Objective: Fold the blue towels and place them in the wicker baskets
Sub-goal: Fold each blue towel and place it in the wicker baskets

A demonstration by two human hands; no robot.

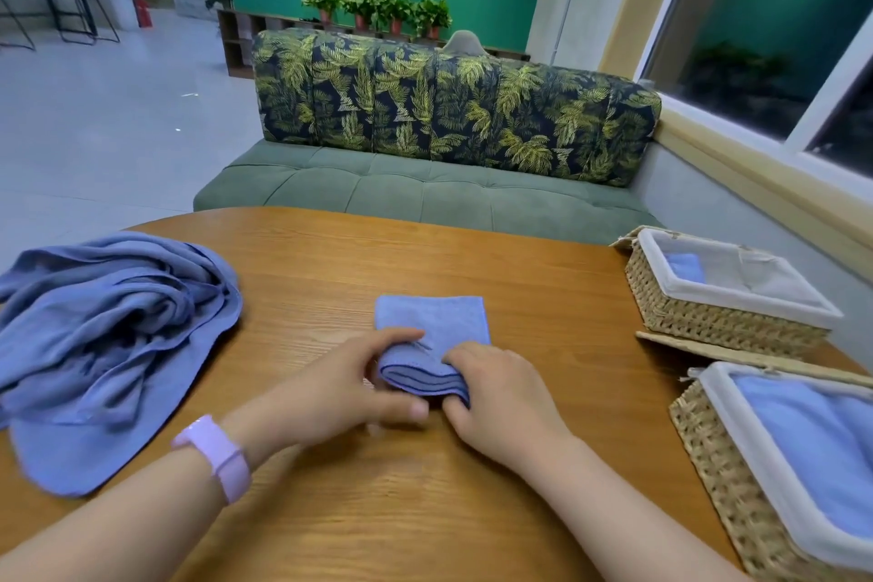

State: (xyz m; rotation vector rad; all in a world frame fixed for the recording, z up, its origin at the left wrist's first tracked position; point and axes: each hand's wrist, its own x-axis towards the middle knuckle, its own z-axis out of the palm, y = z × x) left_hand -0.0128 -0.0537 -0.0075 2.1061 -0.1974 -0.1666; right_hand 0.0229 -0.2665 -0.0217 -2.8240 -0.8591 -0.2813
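Folding small blue towel [432, 336] at table [330, 510] centre: we are pinching near folded edge with left hand [352, 385] and right hand [496, 392], fingers curled round layers. Keeping edges aligned before moving to wicker baskets [699, 317], right.
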